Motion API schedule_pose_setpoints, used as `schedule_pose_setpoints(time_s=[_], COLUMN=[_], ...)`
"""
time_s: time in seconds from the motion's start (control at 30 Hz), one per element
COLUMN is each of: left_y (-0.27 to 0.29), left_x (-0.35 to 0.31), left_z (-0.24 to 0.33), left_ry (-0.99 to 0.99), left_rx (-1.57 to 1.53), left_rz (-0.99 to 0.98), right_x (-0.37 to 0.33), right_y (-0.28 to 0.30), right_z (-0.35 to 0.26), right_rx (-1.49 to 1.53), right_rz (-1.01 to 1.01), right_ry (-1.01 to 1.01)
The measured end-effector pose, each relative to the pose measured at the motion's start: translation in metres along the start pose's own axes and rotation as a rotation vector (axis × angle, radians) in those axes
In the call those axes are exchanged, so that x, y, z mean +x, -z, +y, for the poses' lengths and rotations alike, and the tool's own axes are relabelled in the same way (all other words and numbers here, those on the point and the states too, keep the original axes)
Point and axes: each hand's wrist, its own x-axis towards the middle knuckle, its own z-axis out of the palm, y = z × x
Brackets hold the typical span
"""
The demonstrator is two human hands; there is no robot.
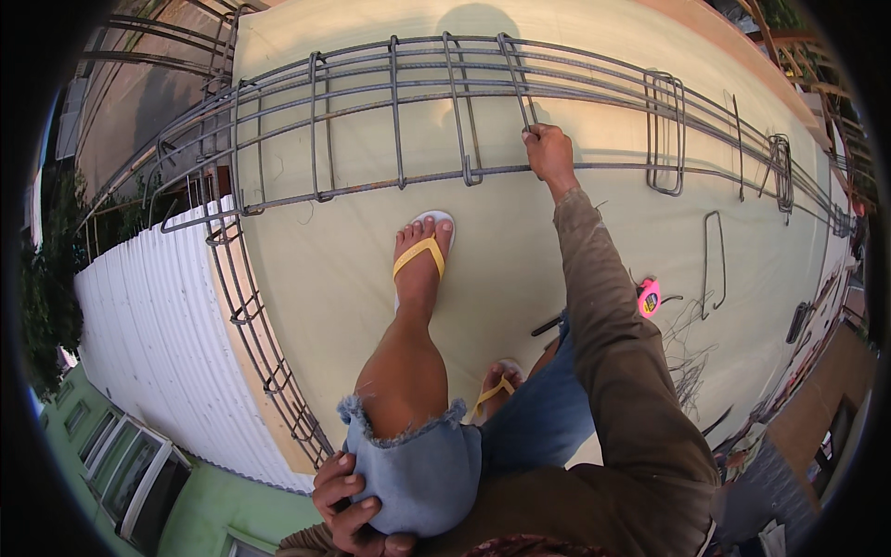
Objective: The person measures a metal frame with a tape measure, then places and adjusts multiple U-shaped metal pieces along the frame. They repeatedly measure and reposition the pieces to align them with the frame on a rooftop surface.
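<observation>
Your right hand [549, 153] is curled tight around the low end of a bent steel stirrup [516, 84] on the long rebar cage [397, 111]. That cage stretches past your front foot [418, 278]. Your left hand [345, 501] rests half open on your jeans [418, 483], fingers loosely bent. A pink tape measure [649, 297] sits beside your right sleeve [608, 278].

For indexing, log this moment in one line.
right hand: grips rebar stirrup; left hand: on jeans knee; rebar cage: ahead; pink tape measure: beside right sleeve
</observation>
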Motion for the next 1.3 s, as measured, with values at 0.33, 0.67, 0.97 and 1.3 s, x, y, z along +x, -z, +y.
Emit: schedule_pose_setpoints(time_s=[0.33, 0.67, 0.97, 1.3], left_y=[-0.012, -0.005, 0.009, -0.001], left_x=[-0.004, 0.013, 0.035, 0.033], left_z=[-0.018, 0.006, 0.010, 0.000], left_ry=[-0.224, 0.084, 0.128, 0.054], left_rx=[0.195, 0.116, 0.132, 0.029], left_rz=[0.143, -0.029, -0.235, -0.098], right_x=[0.017, 0.075, 0.104, 0.091], right_y=[0.029, 0.197, 0.213, 0.139], right_z=[0.019, 0.195, 0.217, 0.119], right_rx=[0.016, -0.653, -0.503, -0.271], right_rz=[0.107, 0.437, 0.344, -0.133], right_ry=[-0.016, -0.289, 0.008, -0.026])
